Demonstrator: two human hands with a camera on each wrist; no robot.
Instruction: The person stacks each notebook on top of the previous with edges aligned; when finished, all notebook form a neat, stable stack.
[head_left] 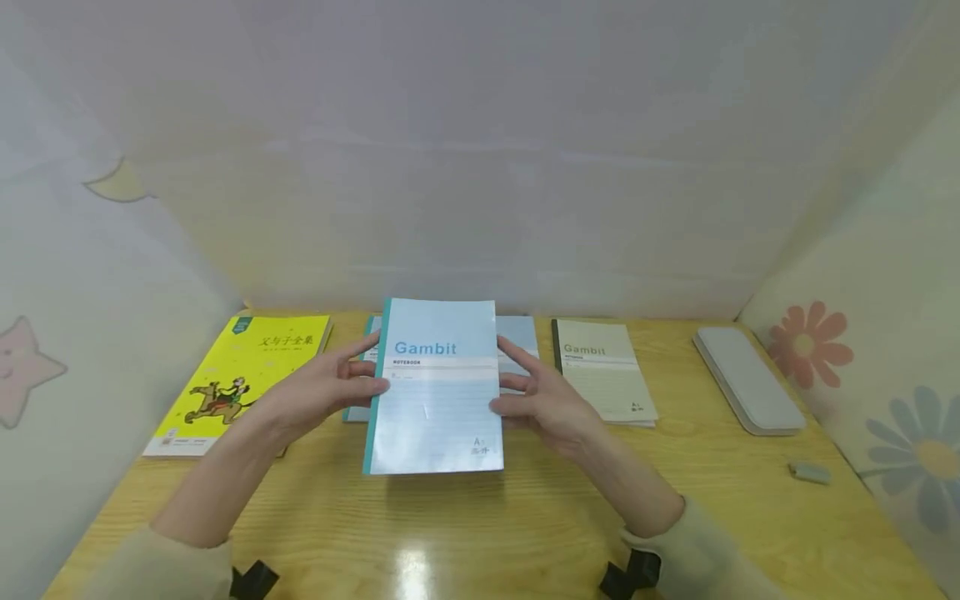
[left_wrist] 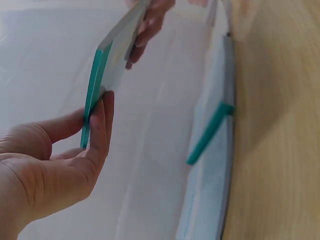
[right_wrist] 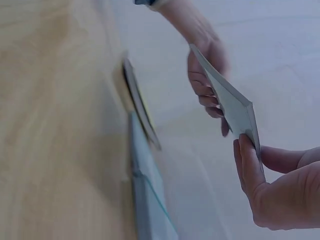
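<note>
A light blue Gambit notebook point(head_left: 438, 417) with a teal spine is held above the table, its front cover facing me. My left hand point(head_left: 322, 387) grips the spine edge, thumb on the cover and fingers behind, as the left wrist view shows on the teal spine point(left_wrist: 92, 95). On the opposite edge, my right hand point(head_left: 551, 408) pinches the notebook the same way; in the right wrist view its fingers point(right_wrist: 250, 160) lie against the back. Behind the held notebook lie light blue notebooks point(head_left: 517, 333), partly hidden by it and the hands.
To the left lies a yellow picture-covered book point(head_left: 247, 367). A cream Gambit notebook point(head_left: 603, 371) with a dark spine lies right of centre. Farther right are a pale, rounded case point(head_left: 750, 383) and a small grey-green object point(head_left: 810, 473). Pale patterned walls enclose the wooden table point(head_left: 525, 533).
</note>
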